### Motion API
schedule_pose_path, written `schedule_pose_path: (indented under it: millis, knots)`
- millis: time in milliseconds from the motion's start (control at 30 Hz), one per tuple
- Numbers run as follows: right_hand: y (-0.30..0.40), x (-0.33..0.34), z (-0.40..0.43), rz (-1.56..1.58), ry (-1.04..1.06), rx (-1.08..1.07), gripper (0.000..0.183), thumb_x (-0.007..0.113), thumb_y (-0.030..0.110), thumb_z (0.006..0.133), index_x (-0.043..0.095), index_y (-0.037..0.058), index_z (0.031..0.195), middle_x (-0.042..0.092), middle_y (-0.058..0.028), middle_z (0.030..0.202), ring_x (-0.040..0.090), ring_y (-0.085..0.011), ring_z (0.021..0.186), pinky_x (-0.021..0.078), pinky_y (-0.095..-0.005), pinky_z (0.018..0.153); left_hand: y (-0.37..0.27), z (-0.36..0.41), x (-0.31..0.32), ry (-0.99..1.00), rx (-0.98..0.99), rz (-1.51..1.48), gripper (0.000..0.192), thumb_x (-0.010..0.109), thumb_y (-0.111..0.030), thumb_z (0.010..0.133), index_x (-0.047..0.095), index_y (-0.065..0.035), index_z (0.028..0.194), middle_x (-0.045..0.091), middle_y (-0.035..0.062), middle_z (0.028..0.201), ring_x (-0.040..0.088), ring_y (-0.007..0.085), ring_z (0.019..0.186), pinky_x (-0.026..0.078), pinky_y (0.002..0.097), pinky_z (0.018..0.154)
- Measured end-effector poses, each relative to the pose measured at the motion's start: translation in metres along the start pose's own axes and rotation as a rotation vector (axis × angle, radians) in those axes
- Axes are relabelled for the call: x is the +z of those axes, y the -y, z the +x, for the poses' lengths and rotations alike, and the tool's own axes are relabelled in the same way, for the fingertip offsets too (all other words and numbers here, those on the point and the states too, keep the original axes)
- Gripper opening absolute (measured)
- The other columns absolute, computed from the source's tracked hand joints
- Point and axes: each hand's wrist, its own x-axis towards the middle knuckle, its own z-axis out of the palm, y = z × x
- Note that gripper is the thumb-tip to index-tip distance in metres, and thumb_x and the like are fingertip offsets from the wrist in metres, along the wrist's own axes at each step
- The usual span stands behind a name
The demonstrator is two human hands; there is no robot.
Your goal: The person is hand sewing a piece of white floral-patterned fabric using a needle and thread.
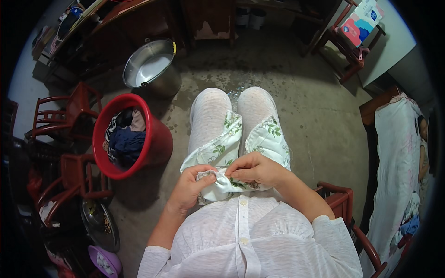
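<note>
A white cloth with green leaf print point(222, 153) lies across my thighs, its edges hanging between and over my knees. My left hand point(191, 184) pinches a gathered edge of this cloth between thumb and fingers. Close beside it, my right hand point(255, 170) has thumb and forefinger brought together at the same gathered edge. Whether a small thing such as a needle sits between the right fingertips cannot be told. The fingertips of both hands nearly touch over my lap.
At the left stand a red plastic bucket point(160, 142) of clothes, a metal pail point(163, 78) and red wooden chairs point(81, 107). Lower left are a round metal tray point(100, 226) and a purple basin point(116, 259). A person point(423, 139) lies on a bed point(391, 146) at the right.
</note>
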Motion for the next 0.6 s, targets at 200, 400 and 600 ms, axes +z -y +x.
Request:
schedule_pose_path:
  millis: [200, 400, 600]
  knots:
    - [-0.012, 0.0, 0.008, 0.169, 0.081, -0.057, 0.015, 0.056, 0.007, 0.086, 0.062, -0.0021, 0.095, 0.05, 0.0055, 0.063, 0.037, -0.0008, 0.051, 0.0264, -0.0179, 0.043, 0.009, 0.003, 0.004, 0.007, -0.063, -0.131, 0.014, 0.061, -0.003, 0.082, 0.059, 0.0, 0.096, 0.062, 0.0048, 0.087, 0.059, 0.0082, 0.075, 0.048, 0.0203, 0.066]
    - [-0.007, 0.004, 0.005, 0.161, 0.045, -0.087, 0.014, 0.055, 0.007, 0.086, 0.062, -0.0024, 0.095, 0.052, 0.0048, 0.065, 0.039, -0.0007, 0.052, 0.0288, -0.0171, 0.045, 0.006, 0.002, 0.007, -0.072, -0.052, -0.144, 0.014, 0.061, -0.002, 0.081, 0.058, 0.0008, 0.095, 0.062, 0.0059, 0.086, 0.059, 0.0092, 0.074, 0.049, 0.0211, 0.064]
    - [0.002, 0.004, 0.001, -0.143, -0.055, -0.044, 0.016, 0.053, 0.008, 0.086, 0.063, -0.0009, 0.095, 0.057, 0.0038, 0.071, 0.046, -0.0005, 0.059, 0.0355, -0.0167, 0.051, 0.003, 0.001, 0.008, -0.148, 0.016, 0.012, 0.014, 0.062, -0.001, 0.079, 0.058, 0.0001, 0.092, 0.061, 0.006, 0.084, 0.059, 0.0093, 0.072, 0.048, 0.0221, 0.065]
